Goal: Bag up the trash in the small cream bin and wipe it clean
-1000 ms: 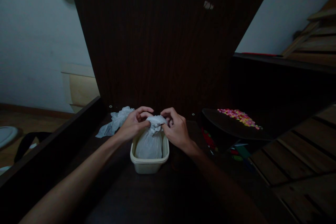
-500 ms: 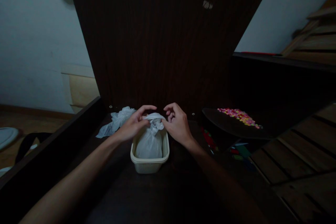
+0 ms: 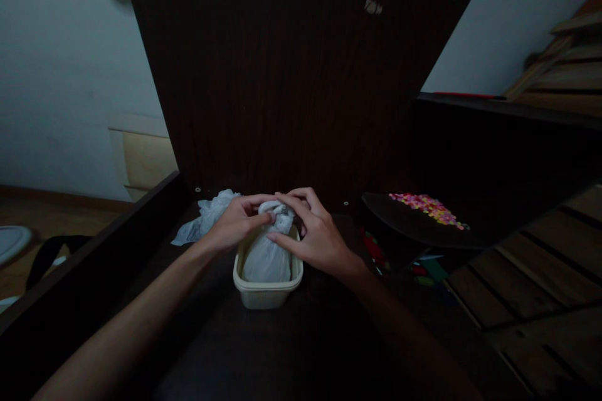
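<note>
A white plastic bag (image 3: pixel 268 261), bulging below and twisted into a gathered neck at the top, sits inside a cream plastic tub (image 3: pixel 268 298). My left hand (image 3: pixel 237 222) grips the bag's neck from the left, its thumb pressed on the gathered plastic and its fingers curled behind. From the right, my right hand (image 3: pixel 320 235) closes around the same neck, thumb low against the bag's front and fingers arched over the top. The fingertips of both hands nearly meet above the bag. What the bag contains is hidden.
A crumpled white plastic bag (image 3: pixel 211 216) lies behind my left wrist. To the right, a dark corner shelf (image 3: pixel 399 216) carries a heap of small pink and yellow pieces (image 3: pixel 427 208). A dark wooden panel (image 3: pixel 301 88) rises behind the tub, and a raised edge (image 3: pixel 103 244) runs along the left.
My right hand has shifted left and its fingers have spread over the bag's neck, with the thumb lower. My left hand has closed in slightly. The tub stays in place.
</note>
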Action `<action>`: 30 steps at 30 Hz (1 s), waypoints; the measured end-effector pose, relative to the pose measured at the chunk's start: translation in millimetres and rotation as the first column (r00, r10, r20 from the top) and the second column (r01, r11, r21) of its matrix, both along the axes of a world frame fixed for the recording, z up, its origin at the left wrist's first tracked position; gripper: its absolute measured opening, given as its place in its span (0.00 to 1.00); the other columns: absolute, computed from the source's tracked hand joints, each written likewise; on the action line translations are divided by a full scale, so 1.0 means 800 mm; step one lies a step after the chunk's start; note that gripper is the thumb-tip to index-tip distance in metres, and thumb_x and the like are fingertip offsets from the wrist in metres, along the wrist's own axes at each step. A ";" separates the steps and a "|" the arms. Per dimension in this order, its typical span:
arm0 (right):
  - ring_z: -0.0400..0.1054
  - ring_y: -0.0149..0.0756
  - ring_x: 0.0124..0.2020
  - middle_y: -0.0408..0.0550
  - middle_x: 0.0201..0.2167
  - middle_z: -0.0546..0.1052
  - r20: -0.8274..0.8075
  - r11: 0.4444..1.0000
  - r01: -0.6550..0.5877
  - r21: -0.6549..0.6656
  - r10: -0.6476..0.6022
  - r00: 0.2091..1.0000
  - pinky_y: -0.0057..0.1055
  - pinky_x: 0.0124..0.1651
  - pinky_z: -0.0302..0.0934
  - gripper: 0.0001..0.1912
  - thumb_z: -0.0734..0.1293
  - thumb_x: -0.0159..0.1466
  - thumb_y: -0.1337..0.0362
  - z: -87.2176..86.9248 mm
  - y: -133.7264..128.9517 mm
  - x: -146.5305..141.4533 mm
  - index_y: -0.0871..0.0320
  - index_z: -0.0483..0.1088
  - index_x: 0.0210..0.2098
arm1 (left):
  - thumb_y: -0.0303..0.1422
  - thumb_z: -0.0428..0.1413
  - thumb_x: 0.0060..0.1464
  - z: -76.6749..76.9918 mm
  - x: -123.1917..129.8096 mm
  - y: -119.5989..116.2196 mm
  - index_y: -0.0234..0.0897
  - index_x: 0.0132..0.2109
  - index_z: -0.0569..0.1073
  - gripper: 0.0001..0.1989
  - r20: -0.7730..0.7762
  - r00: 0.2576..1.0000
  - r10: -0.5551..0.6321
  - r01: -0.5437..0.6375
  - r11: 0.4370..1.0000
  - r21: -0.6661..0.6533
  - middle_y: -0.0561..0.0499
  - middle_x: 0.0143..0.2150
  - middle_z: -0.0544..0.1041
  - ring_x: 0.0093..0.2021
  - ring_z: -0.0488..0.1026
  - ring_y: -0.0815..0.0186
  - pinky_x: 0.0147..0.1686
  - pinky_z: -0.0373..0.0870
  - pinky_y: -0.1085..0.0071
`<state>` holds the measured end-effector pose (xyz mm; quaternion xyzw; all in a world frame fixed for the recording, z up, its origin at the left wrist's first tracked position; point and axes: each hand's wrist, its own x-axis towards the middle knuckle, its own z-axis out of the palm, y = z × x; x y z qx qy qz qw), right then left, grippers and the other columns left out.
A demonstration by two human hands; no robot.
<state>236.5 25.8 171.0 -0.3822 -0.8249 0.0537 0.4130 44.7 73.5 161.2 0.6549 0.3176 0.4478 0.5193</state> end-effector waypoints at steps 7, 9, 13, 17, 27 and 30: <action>0.70 0.35 0.39 0.50 0.45 0.70 0.052 0.999 -0.019 -0.044 0.021 0.998 0.34 0.42 0.69 0.16 0.69 0.63 0.74 -0.003 0.007 0.004 0.57 0.72 0.49 | 0.34 0.67 0.46 0.004 -0.004 0.001 0.33 0.46 0.82 0.18 -0.058 0.998 0.027 -0.026 0.999 0.020 0.44 0.43 0.85 0.41 0.81 0.57 0.43 0.78 0.63; 0.69 0.35 0.38 0.48 0.42 0.70 0.059 0.998 -0.014 -0.055 0.017 0.998 0.34 0.41 0.68 0.14 0.69 0.63 0.74 -0.002 0.008 0.005 0.57 0.72 0.48 | 0.34 0.67 0.45 0.006 -0.004 -0.001 0.33 0.46 0.82 0.18 -0.096 0.994 0.044 -0.040 0.998 0.042 0.45 0.41 0.85 0.39 0.81 0.58 0.41 0.78 0.64; 0.68 0.38 0.40 0.49 0.40 0.71 0.073 1.000 0.010 -0.002 -0.010 0.997 0.36 0.44 0.67 0.09 0.69 0.63 0.74 -0.001 0.010 0.006 0.58 0.72 0.42 | 0.33 0.65 0.45 0.007 -0.003 -0.004 0.33 0.46 0.81 0.18 -0.151 0.984 0.095 -0.083 0.993 0.080 0.47 0.39 0.85 0.35 0.81 0.60 0.35 0.78 0.67; 0.67 0.41 0.44 0.50 0.40 0.72 0.103 0.997 0.034 0.076 -0.042 0.994 0.40 0.47 0.66 0.10 0.66 0.62 0.77 -0.003 0.010 0.006 0.57 0.71 0.39 | 0.35 0.67 0.44 0.005 -0.001 -0.006 0.33 0.45 0.81 0.20 -0.176 0.975 0.133 -0.120 0.989 0.081 0.46 0.39 0.85 0.35 0.80 0.59 0.34 0.77 0.67; 0.70 0.42 0.44 0.51 0.42 0.76 0.018 0.977 0.043 0.208 -0.048 0.999 0.41 0.46 0.68 0.11 0.64 0.64 0.77 -0.003 0.007 0.006 0.56 0.73 0.36 | 0.40 0.61 0.54 0.010 -0.005 -0.003 0.35 0.38 0.83 0.13 -0.226 0.949 0.222 -0.166 0.956 0.243 0.48 0.35 0.85 0.35 0.78 0.60 0.34 0.72 0.69; 0.69 0.43 0.45 0.53 0.44 0.76 0.071 0.957 0.034 0.289 -0.057 0.996 0.43 0.45 0.70 0.11 0.64 0.64 0.77 -0.006 0.003 0.006 0.56 0.75 0.37 | 0.41 0.60 0.55 0.009 -0.005 0.000 0.36 0.34 0.82 0.13 -0.262 0.910 0.320 -0.220 0.911 0.348 0.49 0.31 0.82 0.30 0.75 0.63 0.30 0.67 0.70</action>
